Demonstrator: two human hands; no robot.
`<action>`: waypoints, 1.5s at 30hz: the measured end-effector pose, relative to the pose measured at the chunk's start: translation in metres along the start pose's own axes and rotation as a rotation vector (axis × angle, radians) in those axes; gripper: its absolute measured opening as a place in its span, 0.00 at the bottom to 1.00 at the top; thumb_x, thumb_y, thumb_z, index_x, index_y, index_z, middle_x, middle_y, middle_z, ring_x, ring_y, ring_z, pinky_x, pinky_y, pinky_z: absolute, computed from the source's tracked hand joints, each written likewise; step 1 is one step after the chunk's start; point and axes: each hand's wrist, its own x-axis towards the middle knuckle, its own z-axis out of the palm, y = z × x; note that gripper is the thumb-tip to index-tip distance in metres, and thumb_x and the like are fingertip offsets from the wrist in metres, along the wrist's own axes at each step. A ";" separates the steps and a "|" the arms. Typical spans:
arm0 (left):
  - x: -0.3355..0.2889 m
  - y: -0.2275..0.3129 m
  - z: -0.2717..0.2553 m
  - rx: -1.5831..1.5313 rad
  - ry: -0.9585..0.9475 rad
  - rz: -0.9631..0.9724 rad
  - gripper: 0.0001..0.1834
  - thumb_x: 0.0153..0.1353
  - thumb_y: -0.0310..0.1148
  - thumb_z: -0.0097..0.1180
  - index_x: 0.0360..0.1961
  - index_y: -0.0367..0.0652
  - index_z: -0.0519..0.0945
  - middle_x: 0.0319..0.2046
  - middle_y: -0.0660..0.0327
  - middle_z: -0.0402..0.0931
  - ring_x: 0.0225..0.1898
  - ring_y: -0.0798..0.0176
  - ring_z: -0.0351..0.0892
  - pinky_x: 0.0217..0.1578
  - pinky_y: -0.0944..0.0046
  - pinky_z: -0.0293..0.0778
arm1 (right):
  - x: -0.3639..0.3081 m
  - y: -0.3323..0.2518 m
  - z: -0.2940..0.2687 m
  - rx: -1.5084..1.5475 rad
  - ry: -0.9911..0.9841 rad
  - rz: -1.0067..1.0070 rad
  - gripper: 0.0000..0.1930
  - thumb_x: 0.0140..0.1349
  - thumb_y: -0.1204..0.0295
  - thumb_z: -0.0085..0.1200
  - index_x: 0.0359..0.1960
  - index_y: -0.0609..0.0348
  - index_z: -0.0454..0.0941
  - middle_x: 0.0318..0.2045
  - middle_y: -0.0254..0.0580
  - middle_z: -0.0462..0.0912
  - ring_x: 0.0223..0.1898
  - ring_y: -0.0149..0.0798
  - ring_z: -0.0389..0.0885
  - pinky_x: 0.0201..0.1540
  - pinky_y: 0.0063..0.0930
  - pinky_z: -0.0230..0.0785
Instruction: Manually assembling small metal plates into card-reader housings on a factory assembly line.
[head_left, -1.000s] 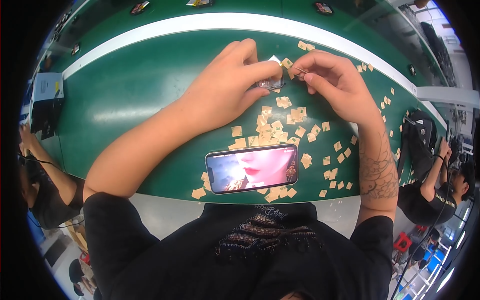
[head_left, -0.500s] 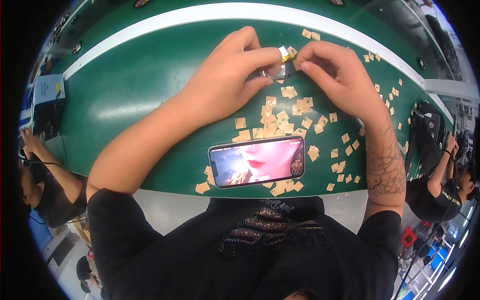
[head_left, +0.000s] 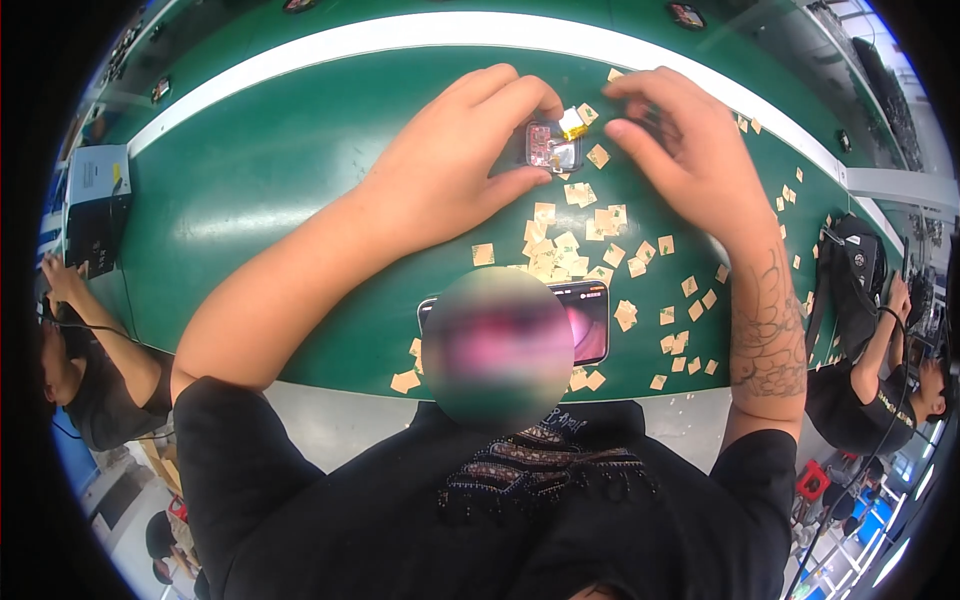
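Sitting at about twelve o'clock on the green worktop (head_left: 260, 190), the small square module (head_left: 552, 147) is clamped between thumb and forefinger of the left hand (head_left: 455, 170). Its yellow tab (head_left: 572, 122) sticks out toward one o'clock, where the right hand (head_left: 685, 150) hovers just beside it, fingers (head_left: 640, 140) slightly apart and empty. Tan paper squares (head_left: 560, 245) lie scattered toward six o'clock.

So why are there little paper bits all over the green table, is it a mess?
Yes. Small tan paper squares lie scattered across the green table, some under the phone. The left hand holds a small square part.
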 end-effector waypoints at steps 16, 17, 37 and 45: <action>0.001 0.000 -0.001 0.083 -0.030 0.103 0.22 0.52 0.21 0.76 0.49 0.40 0.82 0.45 0.58 0.80 0.53 0.49 0.77 0.55 0.53 0.76 | -0.002 0.000 0.022 0.491 -0.103 0.126 0.07 0.70 0.78 0.65 0.47 0.64 0.82 0.37 0.40 0.86 0.38 0.31 0.82 0.46 0.29 0.78; 0.001 0.000 -0.001 0.081 -0.030 0.102 0.22 0.52 0.21 0.76 0.49 0.40 0.82 0.45 0.58 0.80 0.53 0.49 0.77 0.55 0.53 0.76 | -0.002 0.001 0.021 0.495 -0.116 0.120 0.08 0.70 0.79 0.64 0.48 0.64 0.83 0.38 0.39 0.87 0.39 0.30 0.83 0.47 0.28 0.78; -0.001 -0.001 0.000 0.174 -0.031 0.223 0.16 0.54 0.23 0.75 0.44 0.42 0.86 0.43 0.59 0.77 0.47 0.52 0.78 0.48 0.54 0.78 | -0.007 -0.031 0.013 0.022 -0.033 -0.049 0.09 0.66 0.79 0.63 0.47 0.64 0.84 0.37 0.52 0.87 0.41 0.55 0.88 0.45 0.42 0.81; 0.001 -0.001 -0.002 0.087 -0.022 0.160 0.21 0.53 0.22 0.76 0.47 0.42 0.82 0.42 0.57 0.77 0.47 0.49 0.77 0.48 0.53 0.77 | -0.011 -0.029 0.026 0.126 0.036 0.014 0.10 0.64 0.80 0.65 0.47 0.64 0.85 0.36 0.49 0.87 0.37 0.52 0.87 0.41 0.41 0.79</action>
